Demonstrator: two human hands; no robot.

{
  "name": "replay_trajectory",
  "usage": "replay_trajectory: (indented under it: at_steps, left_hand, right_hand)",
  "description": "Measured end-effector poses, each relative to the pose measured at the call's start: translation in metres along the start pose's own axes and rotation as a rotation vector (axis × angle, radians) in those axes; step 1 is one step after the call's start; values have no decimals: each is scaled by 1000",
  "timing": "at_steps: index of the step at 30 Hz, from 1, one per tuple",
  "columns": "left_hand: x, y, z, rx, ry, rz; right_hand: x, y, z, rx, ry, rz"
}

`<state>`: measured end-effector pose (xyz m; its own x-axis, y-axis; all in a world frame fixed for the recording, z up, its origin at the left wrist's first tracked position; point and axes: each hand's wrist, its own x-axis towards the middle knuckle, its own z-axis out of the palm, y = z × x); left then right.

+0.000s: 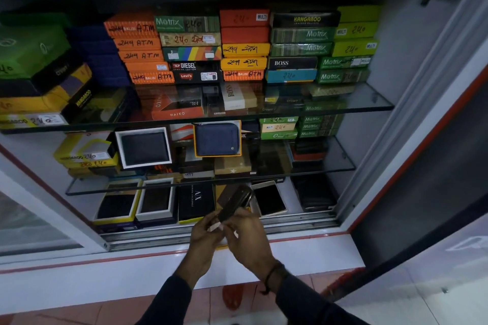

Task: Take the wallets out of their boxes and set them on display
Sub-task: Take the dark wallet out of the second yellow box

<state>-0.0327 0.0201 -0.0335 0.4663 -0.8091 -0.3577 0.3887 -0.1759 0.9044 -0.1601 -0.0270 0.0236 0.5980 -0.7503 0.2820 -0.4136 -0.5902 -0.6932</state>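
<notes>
1. Dark brown wallet (235, 203) up in both hands, in front of the bottom shelf of the cabinet; it's motion-blurred, so whether it is folded or part open is hard to tell.
2. Left hand (204, 232) pinches its near end, fingers curled around something pale, too smeared to name; right hand (248, 237) clasps the same end from the other side, a dark band at its wrist.
3. Behind them, open boxes on the bottom shelf show dark wallets; a black box (195, 202) stands just left of the held wallet, partly hidden by it.
4. One shelf up, a blue zip wallet (217, 139) sits propped in its yellow-edged box.
5. Top glass shelf (343, 107) carries stacked closed boxes; the far-left stacks are cut off by the frame.
</notes>
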Motion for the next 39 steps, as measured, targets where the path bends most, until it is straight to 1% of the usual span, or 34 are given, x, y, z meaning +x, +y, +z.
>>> replay_trajectory:
  at_steps: [1,3,5,7,9,11,13,16,17,20,22,24,28,30,32,34,35,36,37,38,39]
  left_hand:
    - [-2,1,-3,11,-17,4]
    - [-6,5,-8,59,-72,1]
    - [-9,9,-16,122,-122,-1]
    - [-11,15,-23,159,-165,-11]
    - [-15,20,-27,148,-244,-32]
    - [-20,26,-23,145,-334,-54]
    - [-23,29,-14,137,-424,-48]
    - [-31,34,-1,128,-504,-48]
    - [-33,36,2,118,-513,-44]
    - [-34,40,5,101,-516,7]
    - [-33,40,4,104,-500,19]
    - [-35,39,1,80,-477,25]
    - [-36,35,-5,22,-389,35]
    - [-33,39,-9,52,-311,59]
    - [-29,45,-13,144,-242,92]
    - [-24,53,-16,203,-236,118]
    - [-22,57,-15,200,-254,137]
    - [-21,59,-12,202,-254,165]
    - [-20,62,-7,221,-217,207]
    - [-21,63,1,273,-141,285]
    - [-22,61,8,387,-44,422]
  right_hand:
    - [2,1,-3,-5,-18,9]
    - [8,10,-12,7,-4,94]
    - [15,21,-30,73,100,238]
    - [27,34,-48,242,201,410]
    - [38,44,-61,419,209,588]
    - [47,55,-60,589,147,743]
    - [50,63,-56,704,53,875]
    - [47,73,-50,1040,-164,984]
    - [44,74,-49,1123,-220,962]
    - [35,69,-39,1191,-420,764]
    - [29,68,-29,1280,-484,713]
    - [29,71,-18,1304,-468,739]
    - [32,76,-16,1143,-425,822]
    - [35,79,-26,1132,-355,883]
    - [39,80,-42,1134,-362,889]
    - [42,72,-58,968,-456,830]
    - [42,68,-65,862,-474,789]
    - [42,64,-69,767,-464,726]
    - [44,64,-69,681,-434,640]
    - [43,65,-67,595,-382,534]
    - [42,65,-64,479,-307,416]
